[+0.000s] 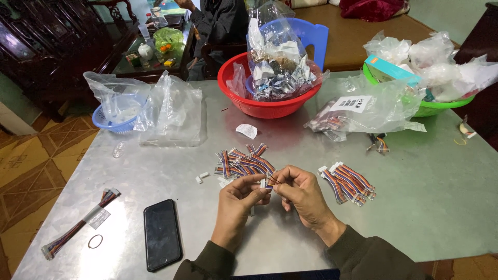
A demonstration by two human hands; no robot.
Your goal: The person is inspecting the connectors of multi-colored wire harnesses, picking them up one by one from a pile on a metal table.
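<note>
Near the table's [155,171] front left corner lie a long taped wire bundle [78,225], a rubber band [95,241] and a black phone [162,234]. At the front edge's middle, the left hand [236,199] and right hand [301,194] meet, fingertips pinched together on a small white connector [265,183] with coloured wires. Just beyond them lies a loose pile of short wire harnesses [244,162]; a neater stack [347,182] lies right of the hands.

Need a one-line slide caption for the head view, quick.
Both hands, left hand and right hand, pinch a small white connector over a metal table strewn with multicoloured wire harnesses.
</note>
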